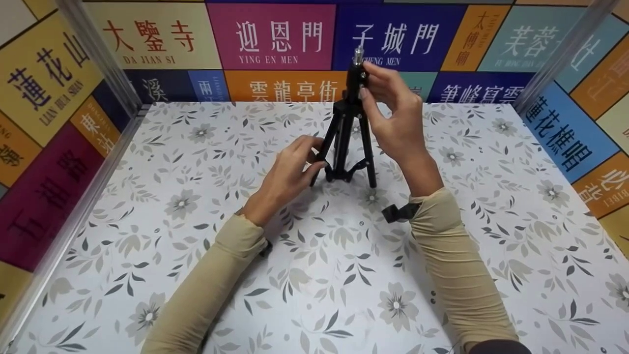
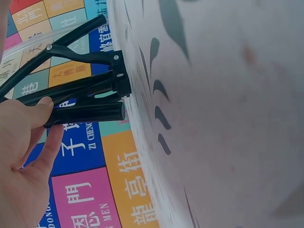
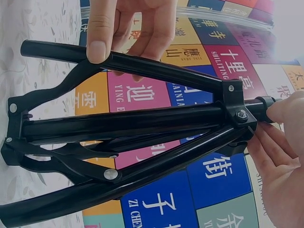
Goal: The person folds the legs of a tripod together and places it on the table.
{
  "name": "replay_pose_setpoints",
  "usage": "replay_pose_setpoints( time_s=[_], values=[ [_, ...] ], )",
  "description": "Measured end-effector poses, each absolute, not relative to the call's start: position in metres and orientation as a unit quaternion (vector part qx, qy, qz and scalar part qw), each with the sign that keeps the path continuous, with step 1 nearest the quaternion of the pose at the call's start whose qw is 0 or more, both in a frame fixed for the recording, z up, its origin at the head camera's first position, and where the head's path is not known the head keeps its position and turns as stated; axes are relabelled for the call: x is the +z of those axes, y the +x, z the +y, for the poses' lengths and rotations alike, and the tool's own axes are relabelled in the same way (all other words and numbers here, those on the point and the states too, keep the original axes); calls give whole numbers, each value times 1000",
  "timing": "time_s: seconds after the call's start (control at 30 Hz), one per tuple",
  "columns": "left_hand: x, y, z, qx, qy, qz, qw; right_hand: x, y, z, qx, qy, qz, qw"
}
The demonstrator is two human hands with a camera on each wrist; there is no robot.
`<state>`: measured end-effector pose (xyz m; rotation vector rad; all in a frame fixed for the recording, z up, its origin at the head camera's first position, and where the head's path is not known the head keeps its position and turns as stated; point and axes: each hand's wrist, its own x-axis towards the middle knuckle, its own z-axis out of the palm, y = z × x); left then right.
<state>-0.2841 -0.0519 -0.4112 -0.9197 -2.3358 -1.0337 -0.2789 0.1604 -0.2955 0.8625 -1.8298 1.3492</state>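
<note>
a: where's the tripod [image 1: 346,130] sitting?

b: upper middle of the head view. black, legs splayed over the flowery white tabletop [image 1: 334,275], roughly upright with a slight lean toward the right of the frame. can't tell if every foot is actually touching down.

a: and the hands?

b: left hand [image 1: 291,166] is just left of center, thumb and fingertips pinching one leg [image 2: 90,112]. the left wrist view shows that at middle left.

a: other one?

b: right hand [image 1: 397,108], right of center and higher up, thumb and fingers pinching the upper post [image 1: 353,81] just under the silver tip [image 1: 358,55]. in the right wrist view that grip is over at the right edge, and flat braces [image 3: 59,89] run from the hub [image 3: 13,124] at the left out to the legs.

a: anything else?

b: tan sleeves [image 1: 454,260] coming up from bottom left and bottom right, a black strap [image 1: 400,213] by the right cuff, and colored wall panels [image 1: 272,37] with big characters across the top.
</note>
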Motion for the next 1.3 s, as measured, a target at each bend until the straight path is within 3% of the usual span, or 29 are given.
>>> replay_pose_setpoints(
  time_s=[1.3],
  values=[
    [-413,-285,-44,-394,-308,-838,221,-293,-276,161,513,329,-712,348]
  ],
)
